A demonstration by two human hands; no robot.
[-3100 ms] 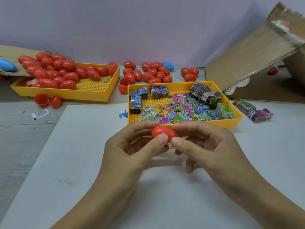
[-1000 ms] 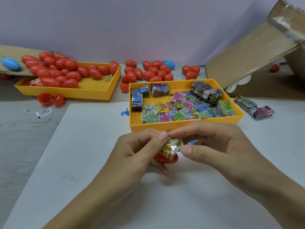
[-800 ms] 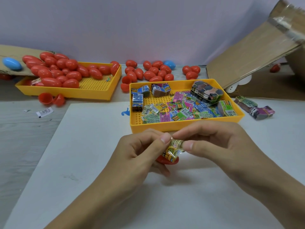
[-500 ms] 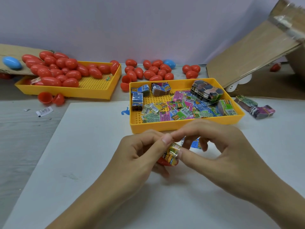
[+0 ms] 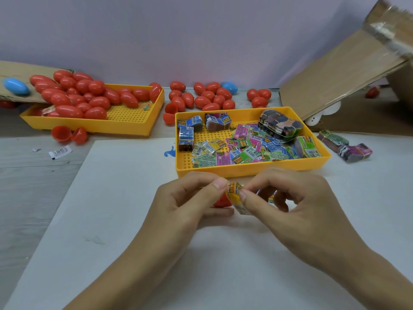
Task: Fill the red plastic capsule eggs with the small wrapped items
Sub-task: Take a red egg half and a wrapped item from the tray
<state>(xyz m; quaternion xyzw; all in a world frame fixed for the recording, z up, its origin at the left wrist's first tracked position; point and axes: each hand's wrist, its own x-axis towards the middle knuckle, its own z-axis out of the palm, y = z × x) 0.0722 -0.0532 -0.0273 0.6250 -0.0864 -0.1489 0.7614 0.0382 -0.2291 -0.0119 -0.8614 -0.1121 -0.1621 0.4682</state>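
Red plastic peeks out between your hands: the egg half sits in the curled fingers of your left hand, mostly hidden, just above the white sheet on the worktop. Your left grip is closed round that half, thumb tip up against the packet. Your right hand pinches the same yellow wrapped packet between thumb and forefinger, right at the mouth of the egg half; whether it is inside yet you cannot tell from here. Something blue and printed shows under your right fingers, too hidden to name.

Just beyond your knuckles is the near tray, yellow, holding loose wrapped items in pink, green and blue, plus a few banded bundles. Two more bundles lie on the worktop to its right. Far left, the second yellow tray is heaped with closed red eggs, and two open red halves lie beside its front edge. More red eggs cluster along the wall behind the near tray, with a blue egg among them and another blue one far left on cardboard. A cardboard flap leans at the right
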